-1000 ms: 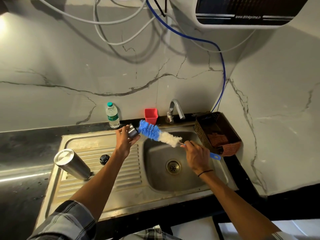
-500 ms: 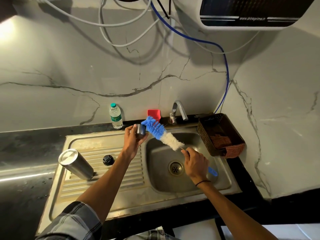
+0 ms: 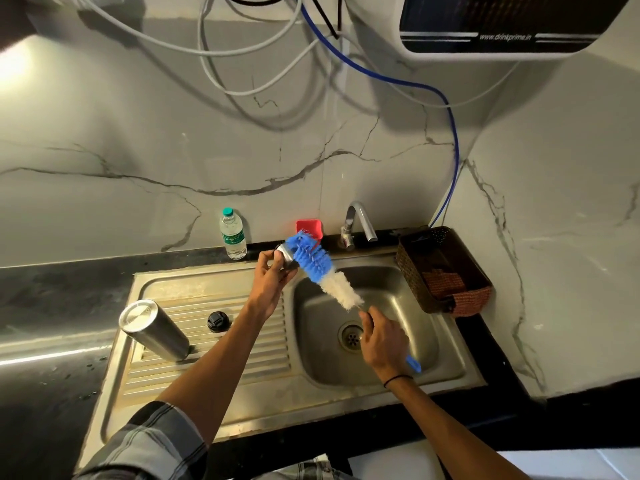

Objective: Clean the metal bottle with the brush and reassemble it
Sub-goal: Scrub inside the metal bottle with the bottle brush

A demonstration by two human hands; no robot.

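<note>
Brush (image 3: 313, 263) gripped by right hand (image 3: 381, 337) scrubs metal cap (image 3: 285, 256) pinched in left hand (image 3: 268, 280).

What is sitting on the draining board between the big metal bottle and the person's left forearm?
In the head view, a small black cap sits on the ribbed board between the metal bottle and the forearm.

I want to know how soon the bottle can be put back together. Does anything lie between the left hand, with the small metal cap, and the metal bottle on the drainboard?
Nothing visible does. The left hand holds the metal cap above the drainboard; the metal bottle stands apart to its left. The black lid sits beside that line, not across it.
</note>
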